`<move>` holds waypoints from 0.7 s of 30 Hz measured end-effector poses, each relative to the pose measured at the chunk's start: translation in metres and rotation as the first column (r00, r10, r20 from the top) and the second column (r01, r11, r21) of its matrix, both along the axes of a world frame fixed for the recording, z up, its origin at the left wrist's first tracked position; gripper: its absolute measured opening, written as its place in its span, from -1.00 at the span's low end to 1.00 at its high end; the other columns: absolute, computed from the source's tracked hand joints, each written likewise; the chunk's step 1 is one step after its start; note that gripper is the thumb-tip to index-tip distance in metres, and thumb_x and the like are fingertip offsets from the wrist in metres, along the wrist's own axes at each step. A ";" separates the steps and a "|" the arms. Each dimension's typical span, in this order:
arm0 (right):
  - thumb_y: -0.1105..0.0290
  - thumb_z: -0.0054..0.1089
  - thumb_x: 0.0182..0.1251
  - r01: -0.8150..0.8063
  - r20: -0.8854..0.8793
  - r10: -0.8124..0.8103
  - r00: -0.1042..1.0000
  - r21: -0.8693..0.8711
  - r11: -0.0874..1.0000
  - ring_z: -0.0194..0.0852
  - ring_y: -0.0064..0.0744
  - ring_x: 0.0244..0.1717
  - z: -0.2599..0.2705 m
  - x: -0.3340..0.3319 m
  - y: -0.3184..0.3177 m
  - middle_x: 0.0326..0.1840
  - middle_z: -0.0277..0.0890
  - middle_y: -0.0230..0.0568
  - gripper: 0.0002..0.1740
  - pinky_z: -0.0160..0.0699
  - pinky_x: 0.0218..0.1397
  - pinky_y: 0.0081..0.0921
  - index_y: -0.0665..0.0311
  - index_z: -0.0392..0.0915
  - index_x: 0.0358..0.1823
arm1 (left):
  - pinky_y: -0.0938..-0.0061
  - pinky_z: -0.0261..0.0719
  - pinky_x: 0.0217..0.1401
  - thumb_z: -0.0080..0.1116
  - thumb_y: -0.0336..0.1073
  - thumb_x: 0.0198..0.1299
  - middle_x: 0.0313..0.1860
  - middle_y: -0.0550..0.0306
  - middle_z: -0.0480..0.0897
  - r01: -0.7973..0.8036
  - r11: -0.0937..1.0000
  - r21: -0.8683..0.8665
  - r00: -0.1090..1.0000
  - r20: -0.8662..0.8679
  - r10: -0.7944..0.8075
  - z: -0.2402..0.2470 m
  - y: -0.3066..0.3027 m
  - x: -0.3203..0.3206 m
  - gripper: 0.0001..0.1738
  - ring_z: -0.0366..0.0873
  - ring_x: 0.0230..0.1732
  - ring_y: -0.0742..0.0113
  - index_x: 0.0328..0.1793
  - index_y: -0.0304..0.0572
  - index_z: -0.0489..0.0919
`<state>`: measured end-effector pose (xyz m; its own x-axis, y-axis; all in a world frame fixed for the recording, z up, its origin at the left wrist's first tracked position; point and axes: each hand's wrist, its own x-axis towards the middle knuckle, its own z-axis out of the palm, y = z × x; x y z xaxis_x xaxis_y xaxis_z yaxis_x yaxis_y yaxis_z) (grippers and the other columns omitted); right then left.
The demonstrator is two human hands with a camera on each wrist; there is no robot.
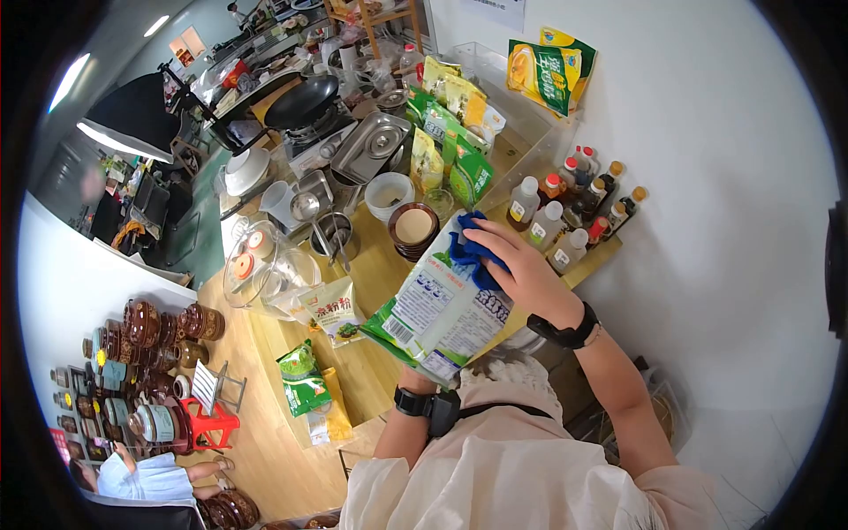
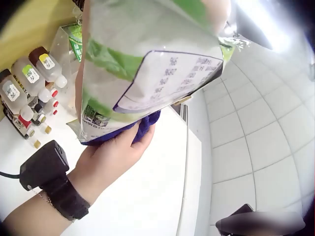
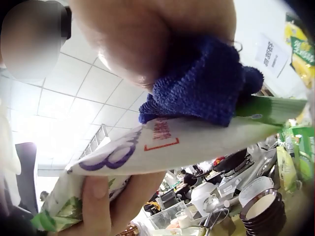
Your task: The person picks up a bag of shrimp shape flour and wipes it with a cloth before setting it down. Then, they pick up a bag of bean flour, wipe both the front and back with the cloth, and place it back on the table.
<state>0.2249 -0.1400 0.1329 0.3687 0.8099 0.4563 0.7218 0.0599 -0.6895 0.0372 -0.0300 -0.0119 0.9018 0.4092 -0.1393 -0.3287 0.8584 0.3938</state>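
A large white and green plastic bag (image 1: 442, 305) with purple print is held up in front of the person's body. The left hand (image 3: 98, 204) grips its lower part, thumb on the printed face; in the head view the bag mostly covers this hand. A bunched dark blue cloth (image 1: 477, 252) lies against the bag's upper edge under the right hand (image 1: 530, 274). The right wrist view shows the cloth (image 3: 199, 83) touching the bag (image 3: 197, 145), held by the right hand. Fingers of the right hand (image 2: 115, 157) also wrap the cloth in the left wrist view.
Brown bowls (image 1: 413, 228), a white bowl (image 1: 389, 194) and steel pans (image 1: 371, 146) stand beyond the bag. Bottles (image 1: 549, 221) line the wall side. Smaller packets (image 1: 331, 311) lie on the wooden table (image 1: 371, 367) at left, near a glass bowl (image 1: 265, 274).
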 end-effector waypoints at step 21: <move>0.58 0.09 0.29 -0.089 -0.183 0.064 0.981 -0.133 0.987 0.36 -0.06 0.25 -0.025 -0.011 -0.055 0.29 0.36 -0.07 -0.53 0.39 0.25 -0.31 0.19 0.40 0.25 | 0.12 0.28 0.43 -0.32 0.09 0.45 0.42 -0.01 0.31 -0.097 0.992 0.080 0.926 -0.358 0.120 0.016 0.004 -0.015 -0.39 0.31 0.37 0.05 0.46 -0.11 0.22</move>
